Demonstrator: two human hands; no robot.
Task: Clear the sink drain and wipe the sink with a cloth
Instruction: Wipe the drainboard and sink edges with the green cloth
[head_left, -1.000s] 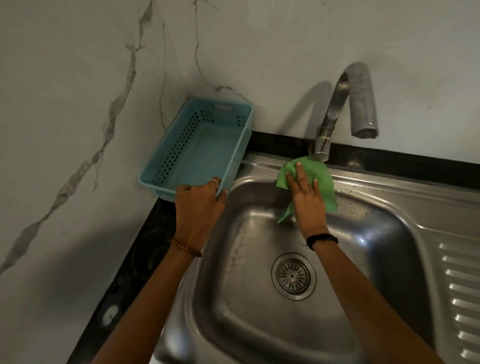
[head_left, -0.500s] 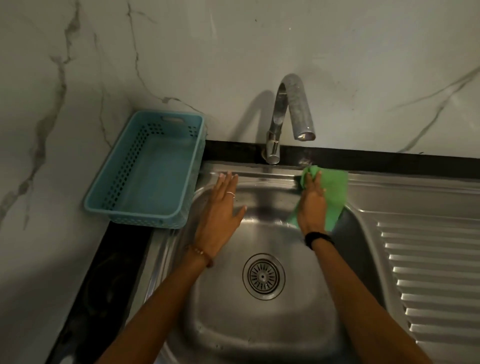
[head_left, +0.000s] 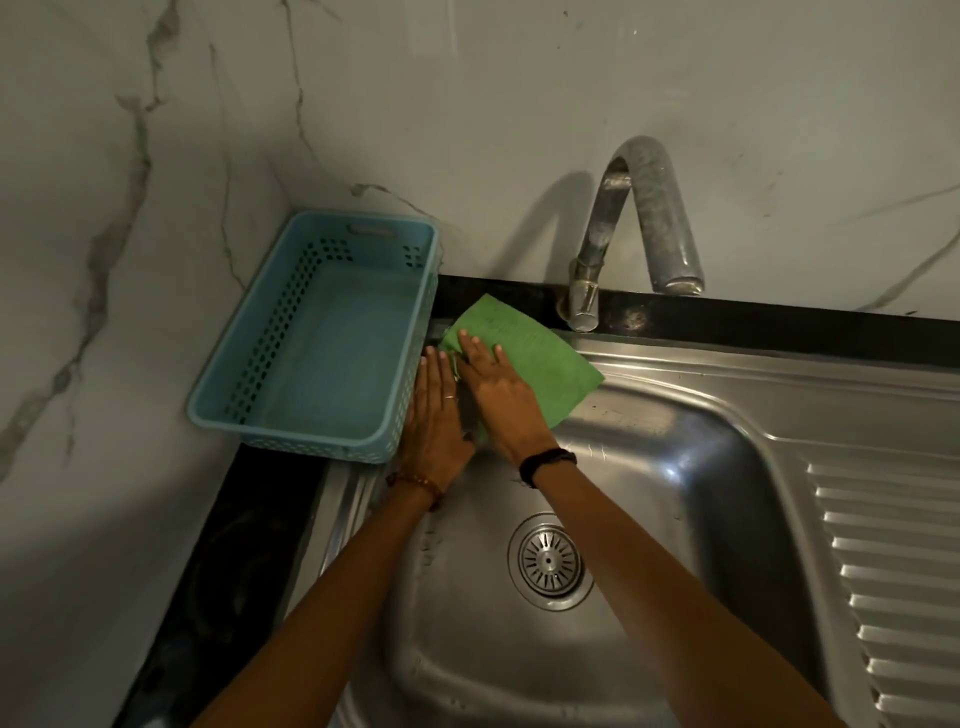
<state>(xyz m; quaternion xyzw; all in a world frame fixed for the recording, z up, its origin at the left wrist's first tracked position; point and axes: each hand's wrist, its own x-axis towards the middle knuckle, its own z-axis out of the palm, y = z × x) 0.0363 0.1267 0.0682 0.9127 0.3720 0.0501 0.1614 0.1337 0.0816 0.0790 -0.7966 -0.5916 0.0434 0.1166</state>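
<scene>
**Cloth pressed to the sink's back-left corner**

The green rectangular cleaning cloth (head_left: 524, 353) lies flat on the rear rim of the stainless-steel sink (head_left: 727, 395), at its back-left corner. Its long axis runs diagonally, from the upper left at the black counter strip (head_left: 779, 325) down to the lower right, where one corner hangs over the basin's edge. The right hand (head_left: 501, 392) rests flat on the cloth's left part, fingers straight and slightly spread, pointing up and left toward the corner. The left hand (head_left: 434, 415) lies flat just beside it on the steel rim, fingers straight and held together, its outer edge against the pale blue perforated plastic basket (head_left: 311, 338); whether its fingertips touch the cloth is hard to tell.

Half a second ago the cloth and right hand were on the rim to the right of the curved metal tap (head_left: 639, 223); they now sit to its left, and the left hand has drawn in from the basin's back wall toward the basket.

The round slotted drain strainer (head_left: 550, 561) sits in the basin floor, well apart from both hands. A ribbed draining board (head_left: 893, 561) extends to the right. White marble-veined wall tiles (head_left: 467, 104) meet in a corner behind the basket, and the lighting is dim.
</scene>
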